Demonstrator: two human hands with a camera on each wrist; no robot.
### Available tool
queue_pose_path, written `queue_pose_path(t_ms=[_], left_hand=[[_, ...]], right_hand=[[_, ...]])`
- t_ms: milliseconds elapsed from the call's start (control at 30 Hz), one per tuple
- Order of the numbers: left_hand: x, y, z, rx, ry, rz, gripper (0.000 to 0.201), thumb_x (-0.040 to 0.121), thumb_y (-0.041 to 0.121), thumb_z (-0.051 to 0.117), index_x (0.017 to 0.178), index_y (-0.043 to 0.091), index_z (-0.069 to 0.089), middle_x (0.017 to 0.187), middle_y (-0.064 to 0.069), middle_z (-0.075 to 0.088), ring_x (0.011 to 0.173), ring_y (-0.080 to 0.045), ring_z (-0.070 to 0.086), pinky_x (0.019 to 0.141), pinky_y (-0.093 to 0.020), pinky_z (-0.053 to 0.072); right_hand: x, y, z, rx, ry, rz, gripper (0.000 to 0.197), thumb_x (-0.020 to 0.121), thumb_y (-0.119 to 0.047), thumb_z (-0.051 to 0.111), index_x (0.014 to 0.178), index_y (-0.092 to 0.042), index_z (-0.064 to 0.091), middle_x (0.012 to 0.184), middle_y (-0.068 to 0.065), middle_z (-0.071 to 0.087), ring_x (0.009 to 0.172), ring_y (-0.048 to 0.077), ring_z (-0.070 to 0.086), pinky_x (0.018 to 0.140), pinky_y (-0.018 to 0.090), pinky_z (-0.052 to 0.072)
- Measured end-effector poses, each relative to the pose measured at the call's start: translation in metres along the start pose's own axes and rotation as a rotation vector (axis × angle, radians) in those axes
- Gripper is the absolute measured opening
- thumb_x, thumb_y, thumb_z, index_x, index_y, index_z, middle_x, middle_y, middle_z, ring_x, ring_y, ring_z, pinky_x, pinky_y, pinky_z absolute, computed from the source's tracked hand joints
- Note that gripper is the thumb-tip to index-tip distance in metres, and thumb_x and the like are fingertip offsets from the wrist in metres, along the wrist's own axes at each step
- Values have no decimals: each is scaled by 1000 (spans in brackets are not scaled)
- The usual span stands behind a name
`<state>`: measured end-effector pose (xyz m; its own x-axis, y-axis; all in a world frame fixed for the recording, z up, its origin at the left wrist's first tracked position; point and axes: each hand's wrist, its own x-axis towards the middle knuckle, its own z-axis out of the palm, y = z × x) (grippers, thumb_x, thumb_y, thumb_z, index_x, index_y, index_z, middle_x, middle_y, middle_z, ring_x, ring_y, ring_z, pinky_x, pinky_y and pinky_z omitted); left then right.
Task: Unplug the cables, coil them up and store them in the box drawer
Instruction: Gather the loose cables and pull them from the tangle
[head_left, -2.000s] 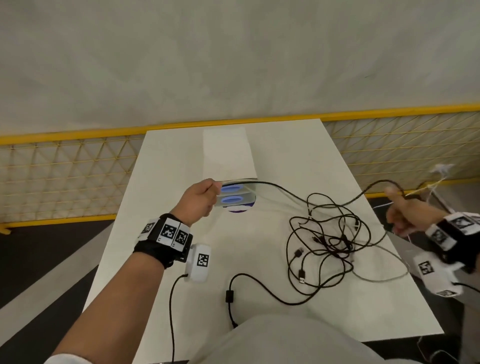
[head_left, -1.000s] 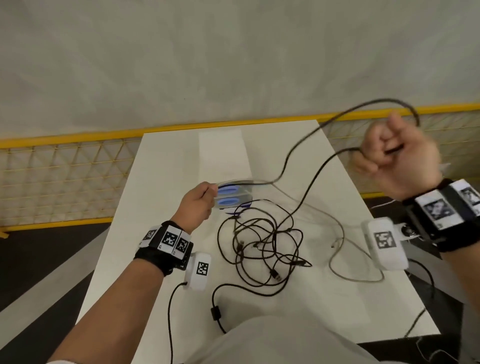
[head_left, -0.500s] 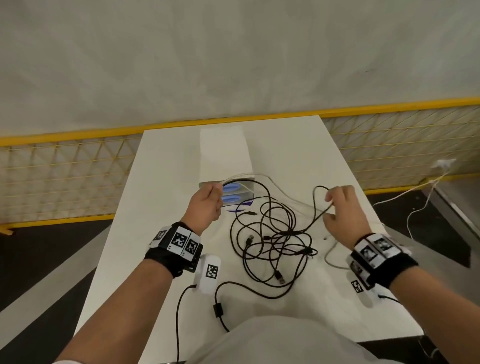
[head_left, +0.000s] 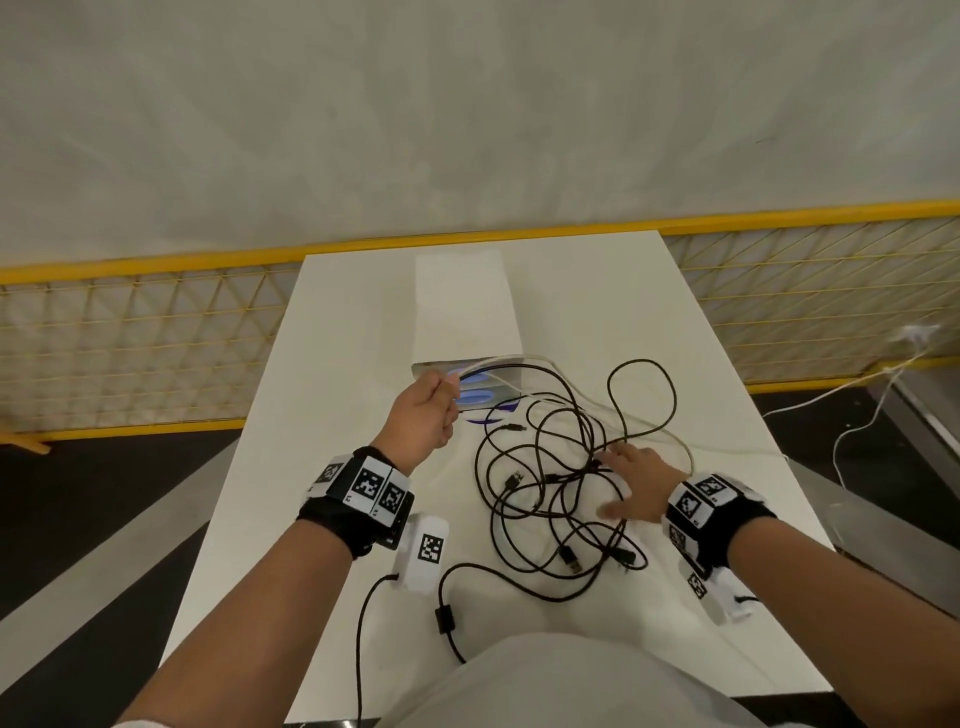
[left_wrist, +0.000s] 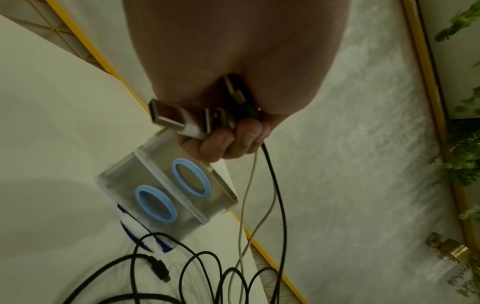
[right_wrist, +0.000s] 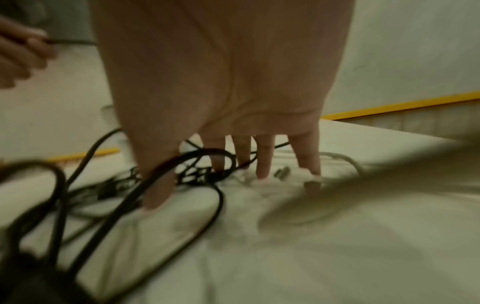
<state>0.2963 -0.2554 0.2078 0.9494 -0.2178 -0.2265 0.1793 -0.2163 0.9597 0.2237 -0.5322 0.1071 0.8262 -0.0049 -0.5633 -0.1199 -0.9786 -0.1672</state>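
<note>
On the white table (head_left: 363, 322) beside the yellow fence, the right hand (head_left: 636, 480) has dropped from its raised pull and now lies spread on the tangled cables (head_left: 550, 483). The left hand (head_left: 423, 415) stays clamped on the plugs (left_wrist: 182, 121) near the clear box (left_wrist: 166, 191); coiling comes next.

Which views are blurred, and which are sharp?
Right wrist view: strongly motion-blurred, the cables and right hand smeared. Left wrist view: mostly sharp, the plugs in the left hand clear. Head view: sharp, with wide-angle bending at the edges.
</note>
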Motion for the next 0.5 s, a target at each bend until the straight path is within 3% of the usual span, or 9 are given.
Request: queue_pose_path(t_ms=[33, 67, 167, 267, 333, 400, 467, 500], left_hand=[[-1, -1, 0, 0, 2, -7, 27, 101, 19, 39, 75, 14, 42, 62, -5, 31, 41, -9, 28, 33, -13, 21], [-1, -1, 1, -2, 5, -12, 27, 101, 18, 39, 74, 14, 42, 62, -5, 31, 43, -10, 28, 33, -13, 22], [-3, -1, -1, 13, 5, -15, 25, 100, 17, 39, 76, 13, 43, 62, -5, 31, 44, -11, 28, 33, -13, 21], [-4, -1, -5, 1, 11, -20, 25, 100, 18, 40, 76, 12, 43, 61, -5, 31, 39, -7, 28, 34, -14, 22], [-2, -1, -6, -14, 24, -24, 27, 100, 19, 40, 74, 12, 43, 59, -4, 31, 37, -6, 29, 34, -14, 22], [0, -1, -7, -24, 39, -24, 26, 100, 18, 40, 75, 11, 42, 59, -4, 31, 39, -8, 29, 33, -14, 21], [2, -1, -7, -34, 44, -23, 22, 100, 16, 39, 79, 9, 44, 59, -4, 31, 41, -10, 28, 34, -14, 21], [3, -1, -7, -34, 42, -18, 20, 100, 14, 38, 82, 8, 45, 59, -4, 31, 41, -10, 29, 34, -14, 21]], right_hand=[[0, 0, 5, -64, -2, 17, 82, 84, -54, 57, 149, -23, 20, 156, 2, 20, 138, 27, 28, 108, 40, 34], [1, 0, 8, -48, 55, 11, 76, 86, -51, 56, 147, -20, 24, 153, 4, 27, 134, 26, 34, 105, 37, 36], [-3, -2, 0, -36, 233, -92, 33, 96, -29, 46, 123, -13, 54, 125, 8, 57, 110, 23, 55, 87, 27, 41], [-21, -9, -32, 53, 437, -240, 20, 93, -27, 53, 99, -15, 68, 98, 1, 66, 89, 20, 62, 76, 28, 46], [-43, -18, -62, 358, 578, -343, 15, 92, -25, 58, 91, -15, 68, 81, -5, 65, 70, 11, 59, 68, 26, 48], [-64, -27, -98, 789, 627, -382, 15, 95, -25, 53, 85, -17, 61, 64, -11, 52, 51, 3, 46, 52, 17, 40], [-84, -31, -126, 1229, 629, -392, 24, 98, -27, 48, 78, -14, 51, 58, -11, 38, 45, 5, 32, 44, 20, 30], [-88, -31, -133, 1287, 620, -389, 29, 97, -30, 48, 76, -11, 48, 56, -10, 34, 45, 7, 28, 44, 22, 27]])
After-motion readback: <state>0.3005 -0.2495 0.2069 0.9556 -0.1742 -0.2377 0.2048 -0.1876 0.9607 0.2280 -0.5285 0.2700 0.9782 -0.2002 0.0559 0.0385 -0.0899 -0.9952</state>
